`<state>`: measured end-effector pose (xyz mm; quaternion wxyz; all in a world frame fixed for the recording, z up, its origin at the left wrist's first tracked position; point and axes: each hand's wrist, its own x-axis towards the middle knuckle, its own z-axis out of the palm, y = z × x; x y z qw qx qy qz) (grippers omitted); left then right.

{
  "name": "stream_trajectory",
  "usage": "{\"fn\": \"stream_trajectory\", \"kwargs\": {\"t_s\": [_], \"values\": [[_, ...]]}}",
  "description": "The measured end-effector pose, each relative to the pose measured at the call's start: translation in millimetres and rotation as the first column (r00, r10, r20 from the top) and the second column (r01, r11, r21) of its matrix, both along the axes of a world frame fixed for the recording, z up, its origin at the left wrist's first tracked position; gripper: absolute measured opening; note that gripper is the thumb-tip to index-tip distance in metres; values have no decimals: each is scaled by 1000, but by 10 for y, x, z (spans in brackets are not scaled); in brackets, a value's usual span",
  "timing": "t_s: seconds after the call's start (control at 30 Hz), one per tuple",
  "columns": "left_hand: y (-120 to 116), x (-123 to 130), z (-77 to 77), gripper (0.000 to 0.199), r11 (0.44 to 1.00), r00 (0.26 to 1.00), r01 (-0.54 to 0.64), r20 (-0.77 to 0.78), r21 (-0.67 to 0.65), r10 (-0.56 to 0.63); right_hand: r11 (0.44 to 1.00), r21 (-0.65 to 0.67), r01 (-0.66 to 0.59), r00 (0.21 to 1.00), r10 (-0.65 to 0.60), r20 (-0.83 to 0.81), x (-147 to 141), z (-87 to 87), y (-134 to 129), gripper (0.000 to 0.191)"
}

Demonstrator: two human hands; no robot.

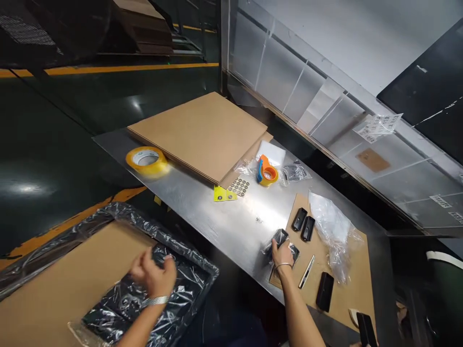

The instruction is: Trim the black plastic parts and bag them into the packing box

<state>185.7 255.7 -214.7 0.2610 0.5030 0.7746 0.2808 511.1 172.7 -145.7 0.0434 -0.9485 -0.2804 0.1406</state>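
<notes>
My left hand (155, 273) is over the lined box, its fingers curled but apart and nothing seen between them. Below it lie black items in shiny clear plastic (177, 306), beside a brown cardboard sheet (68, 274). On the metal table my right hand (283, 254) grips a black block (280, 235) in clear film; another wrapped black piece shows beside its fingers. Two small black blocks (299, 220) (307, 229) stand near it on a cardboard sheet (352, 296). A pen-like cutter (306, 272) and a longer black block (324, 291) lie to its right.
Stacked cardboard (202, 135) covers the table's far part, with a yellow tape roll (146, 161) at its left. An orange tape dispenser (267, 172), stickers (238, 187) and plastic bags (334, 226) lie nearby. At bottom right, another person's fingertips touch a black block (366, 330).
</notes>
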Motion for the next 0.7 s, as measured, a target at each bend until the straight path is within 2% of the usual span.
{"fn": "stream_trajectory", "kwargs": {"t_s": [0.03,0.07,0.13,0.23,0.33,0.43,0.5,0.63,0.7], "values": [[1,193,51,61,999,991,40,129,22,-43,1000,-16,4,1000,-4,-12,-41,-26,47,75],[-9,392,101,59,996,960,87,265,36,-93,1000,-27,7,1000,-8,-24,-72,-44,80,80],[-61,789,198,51,980,876,196,442,39,-193,1000,-28,6,999,-7,-50,-112,-52,102,84],[-175,1301,340,43,935,690,354,671,13,-271,999,29,-40,993,43,-108,-205,-6,53,78],[-262,1590,456,45,886,495,463,834,-15,-244,976,136,-171,958,197,-209,-449,41,-25,69],[-323,1570,504,41,871,375,489,913,-44,-164,903,272,-332,844,413,-341,-819,25,-79,60],[-388,1404,497,41,895,370,439,923,-77,-102,850,345,-399,744,520,-419,-1065,-20,-106,55],[-600,910,414,44,959,491,233,871,-164,30,720,492,-490,501,694,-517,-1392,-106,-184,55],[-681,613,322,44,967,581,106,804,-232,130,693,491,-528,428,717,-551,-1404,-118,-239,57]]}}
